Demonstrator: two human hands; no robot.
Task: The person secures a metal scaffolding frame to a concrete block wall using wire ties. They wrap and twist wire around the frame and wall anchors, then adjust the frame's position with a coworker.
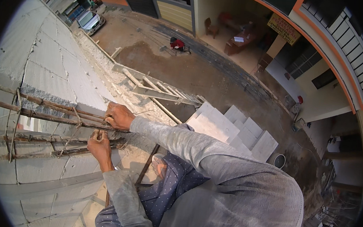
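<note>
Block wall (48, 77): pale grey masonry with uneven joints, filling the left side around the steel;
Left stirrup (19, 100): thin bent rod standing across the bars; well apart from both hands;
Upper bars (40, 115): rusty rebar, the long axis running from the left rim rightward to the hands and dipping slightly; most of the length lies left of the grip;
Middle stirrup (78, 120): crosses the bars aslant; left of the fingers and near them;
Lower bars (76, 151): roughly alongside the upper bars, closer to the lower edge; their right-hand stretch passes by the left hand;
Left hand (100, 150): reaches up from below, its fingers pointing crosswise to the upper bars; thumb and fingertips are drawn near each other just under them; whether they meet or pinch wire, I cannot tell;
Right hand (120, 116): reaches in from the right, fingers curled at the upper bars; whether its grip clamps a bar or something thin, I cannot tell;
Nearer hand: the right, over the upper bars; the left sits just below, so the bars' axis passes between the two;
Sandalled foot (159, 165): right of the left hand, beside the dark patterned trousers (176, 179);
Block stack (215, 122): pale slabs beyond the right forearm; a bucket (276, 160) stands just beside it.
</note>
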